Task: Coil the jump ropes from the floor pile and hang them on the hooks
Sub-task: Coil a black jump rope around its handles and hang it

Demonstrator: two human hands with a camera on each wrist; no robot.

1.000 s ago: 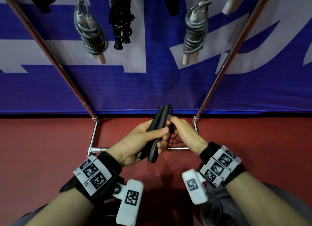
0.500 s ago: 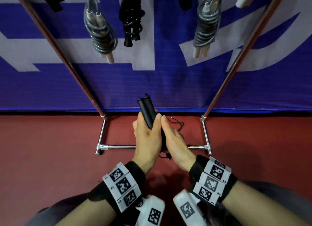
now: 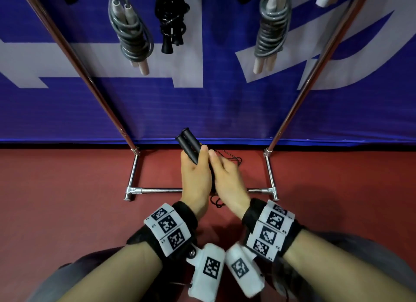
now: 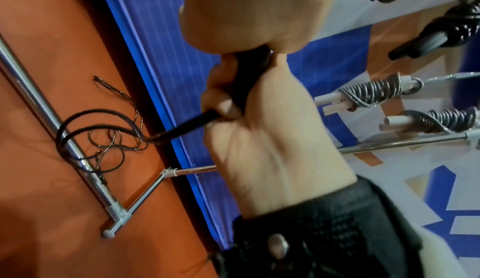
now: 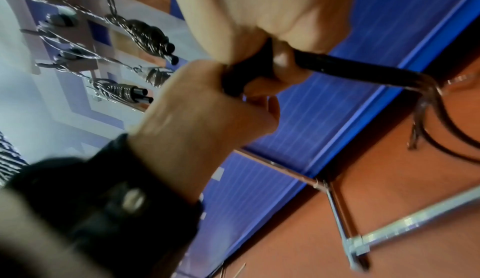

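While both hands grip the pair of black handles side by side, most of the cord lies uncoiled on the floor just beyond and below them. Left hand has its fingers curled round the handles, thumb laid along them; right hand is pressed against its right side, fingers wrapped on the same bundle lower down, near where the cord leaves the handles. Handle tips stick out past the left thumb, pointing away toward the banner. In the left wrist view the slack makes several loose loops, and at least one lies across the rack's floor bar. Main risk, as I judge it: once winding begins, a loop could snag on that bar or its end joint and jerk the handles askew. Loops also overlap each other, so pulling quickly may tighten them into a knot instead of a clean coil. With two hands crowded on a short length, a regrip to free one for winding could let one handle slip past the other. Right wrist view is blurred; exact finger placement there I cannot tell. Above the hands, grey coiled ropes and a black one hang already; which hook is free for this rope cannot be made out, and a loose coil hung between them might tangle with its neighbours.
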